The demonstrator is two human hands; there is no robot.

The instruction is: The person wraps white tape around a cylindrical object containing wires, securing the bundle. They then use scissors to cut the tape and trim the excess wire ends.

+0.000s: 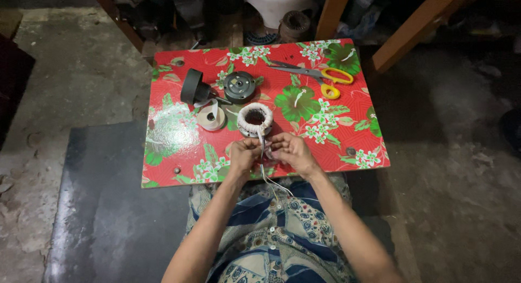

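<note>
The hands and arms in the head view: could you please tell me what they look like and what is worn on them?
Both arms are bare to above the elbow. The left hand and right hand wear no gloves. No ring, watch or bracelet shows, though the fingers are too small to tell for certain.

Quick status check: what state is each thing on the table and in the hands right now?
White-wrapped ring-shaped motor coil: flat on table, wires trailing toward hands.
Thin wires: pinched between both hands.
Left hand: grip closed on wires.
Right hand: grip closed on wires.
Yellow-handled scissors: closed, lying flat.
Black round motor cover: lying flat.
</note>
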